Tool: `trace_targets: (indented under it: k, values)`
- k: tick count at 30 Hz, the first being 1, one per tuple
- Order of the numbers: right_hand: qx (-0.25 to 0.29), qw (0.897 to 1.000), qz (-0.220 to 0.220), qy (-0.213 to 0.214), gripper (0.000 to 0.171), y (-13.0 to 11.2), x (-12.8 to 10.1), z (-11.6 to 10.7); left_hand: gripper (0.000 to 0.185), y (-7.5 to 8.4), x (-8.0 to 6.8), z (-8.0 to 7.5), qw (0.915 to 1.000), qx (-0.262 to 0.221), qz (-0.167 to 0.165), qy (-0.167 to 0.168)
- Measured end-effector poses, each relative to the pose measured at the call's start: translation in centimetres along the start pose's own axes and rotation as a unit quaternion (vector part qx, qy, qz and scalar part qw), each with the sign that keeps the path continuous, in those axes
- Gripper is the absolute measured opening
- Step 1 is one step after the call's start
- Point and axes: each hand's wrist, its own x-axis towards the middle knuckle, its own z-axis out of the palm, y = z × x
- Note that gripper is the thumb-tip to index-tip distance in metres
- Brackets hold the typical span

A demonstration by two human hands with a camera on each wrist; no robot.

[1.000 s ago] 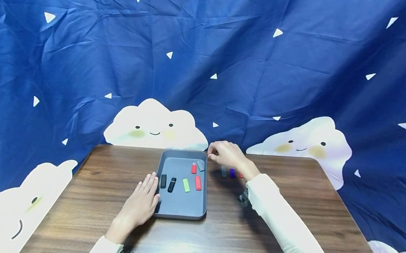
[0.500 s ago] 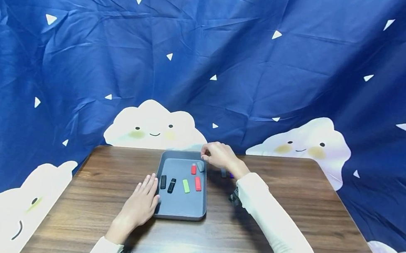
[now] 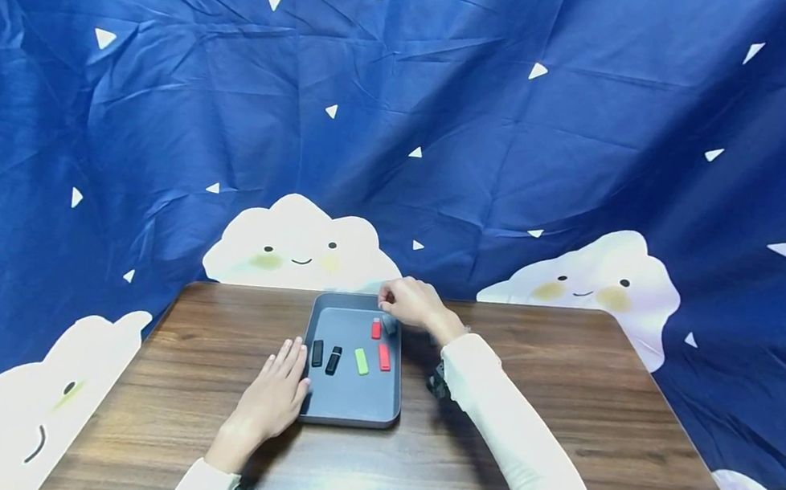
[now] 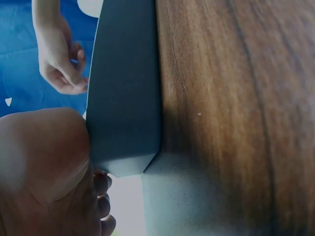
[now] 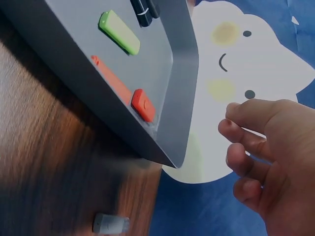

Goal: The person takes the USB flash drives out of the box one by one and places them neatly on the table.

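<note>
A shallow grey tray lies on the wooden table. My left hand rests against its left wall, fingers straight along the rim. Over the tray's far right corner hovers my right hand, with its fingers loosely curled. In the right wrist view nothing shows between those fingers. Inside the tray lie small USB sticks: a black one, a black one with a silver band, a green one, a long red one, a short red one and a grey one, partly shaded by the hand.
Another grey stick lies on the table just right of the tray. A blue curtain with white clouds hangs behind the table's far edge.
My right hand has moved left, from beside the tray to over its far right corner. The forearm now covers the purple and red sticks on the table. My left hand stays put.
</note>
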Motion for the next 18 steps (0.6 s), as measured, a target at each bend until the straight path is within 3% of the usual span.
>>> trace_targets:
  k: [7,18]
  values:
    - [0.009,1.0,0.016,-0.005,0.008,-0.3,0.4,0.8,0.059,0.6,0.0,-0.7,0.9997,0.008,-0.014,-0.019]
    - [0.028,0.998,0.035,-0.034,0.008,-0.7,1.1,2.3,0.059,0.5,-0.1,-0.5,0.9999,0.0,-0.008,-0.007]
